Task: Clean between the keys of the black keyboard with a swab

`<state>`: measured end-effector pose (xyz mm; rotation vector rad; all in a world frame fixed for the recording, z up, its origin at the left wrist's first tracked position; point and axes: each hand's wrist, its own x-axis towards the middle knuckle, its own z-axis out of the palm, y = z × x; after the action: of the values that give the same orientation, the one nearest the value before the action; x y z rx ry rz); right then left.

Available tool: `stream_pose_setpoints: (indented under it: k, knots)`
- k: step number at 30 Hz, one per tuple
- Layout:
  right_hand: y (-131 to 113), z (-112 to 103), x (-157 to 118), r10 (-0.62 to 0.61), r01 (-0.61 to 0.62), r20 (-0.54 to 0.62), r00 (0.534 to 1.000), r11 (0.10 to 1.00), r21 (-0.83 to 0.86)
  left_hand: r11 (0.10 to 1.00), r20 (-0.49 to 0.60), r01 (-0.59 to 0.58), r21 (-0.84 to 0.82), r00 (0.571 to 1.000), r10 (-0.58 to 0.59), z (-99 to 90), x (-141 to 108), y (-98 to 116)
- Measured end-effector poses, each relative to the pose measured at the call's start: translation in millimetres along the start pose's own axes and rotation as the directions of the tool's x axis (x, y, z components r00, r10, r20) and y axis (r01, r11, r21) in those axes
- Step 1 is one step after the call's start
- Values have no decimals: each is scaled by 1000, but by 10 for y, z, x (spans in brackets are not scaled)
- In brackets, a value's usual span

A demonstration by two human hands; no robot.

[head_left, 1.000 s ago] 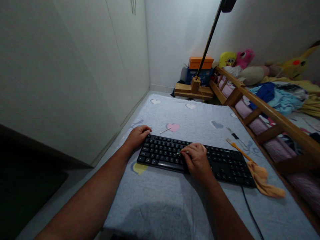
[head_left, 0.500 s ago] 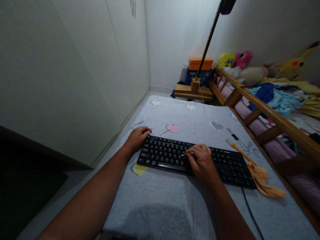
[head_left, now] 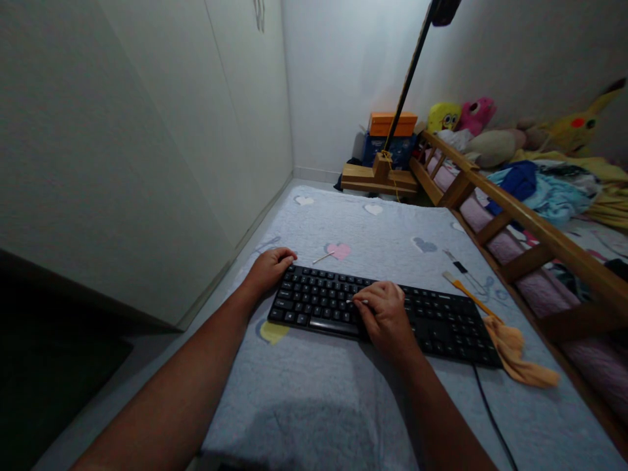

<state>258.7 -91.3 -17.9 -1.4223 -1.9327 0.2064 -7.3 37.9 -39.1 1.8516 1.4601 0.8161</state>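
A black keyboard lies on the light-blue heart-patterned cloth. My left hand is curled at the keyboard's far left corner, steadying it, with the thumb along the edge. Between the thumb and fingers of my right hand is a thin white cotton swab, its tip down among the middle letter keys. That hand covers part of the keys right of centre. Beyond the keyboard another cotton swab lies near a pink heart.
To the right are a brush with an orange handle, an orange cloth and a slim metal tool with a black grip. The keyboard cable runs towards me. A wooden bed rail borders the right, a pale wardrobe the left.
My right hand has slid a little left along the keys with the cotton swab. My left hand remains at the keyboard's corner.
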Motion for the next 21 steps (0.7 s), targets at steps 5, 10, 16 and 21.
stream_pose_setpoints:
  k: [5, 10, 16, 21]
  knots:
    - [-61, -14, 1, -19, 19, 29, 999, 1000, -10, 1000, 6, -2, 1, 1000, 2, 2, 10, -14]
    - [-107, -52, -15, -36, 36, 77, 996, 999, 7, 1000, -2, -1, 1, 1000, 1, 6, 22, -33]
    - [-60, -10, -7, -4, 4, 28, 1000, 1000, 3, 1000, 10, -2, 20, 1000, 2, -6, 22, -23]
    - [-15, 10, -1, 3, -2, 11, 1000, 1000, -12, 1000, 8, -4, 5, 1000, 4, 8, 25, -44]
